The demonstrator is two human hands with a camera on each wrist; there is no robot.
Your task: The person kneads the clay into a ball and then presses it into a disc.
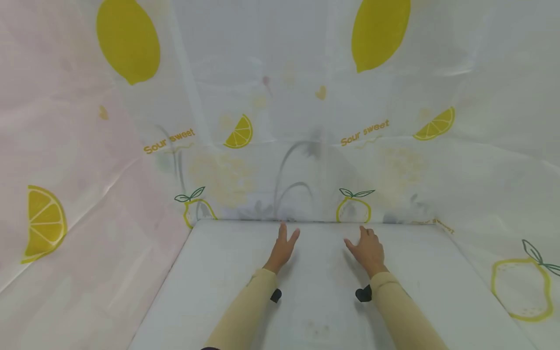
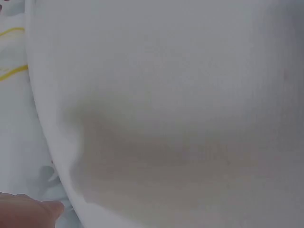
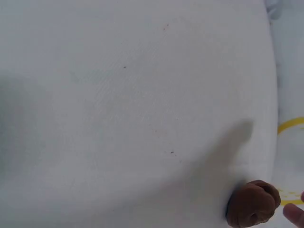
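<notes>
Over the far part of a white surface (image 1: 319, 291), the left hand (image 1: 281, 249) has its index finger and thumb spread and holds nothing visible. To its right, the right hand (image 1: 368, 249) reaches toward the back edge with its thumb apart from the fingers. In the right wrist view, a brown, folded lump (image 3: 253, 204) lies near the surface's edge, beside fingertips (image 3: 294, 213); the head view does not show it. Part of the left hand (image 2: 26, 211) shows at the lower left of the left wrist view.
A pale sheet (image 1: 297, 97) printed with lemons and "Sour sweet" rises behind the surface and along both sides. Dark straps or devices (image 1: 364, 293) sit at both wrists. Small dark specks (image 3: 172, 152) dot the white surface.
</notes>
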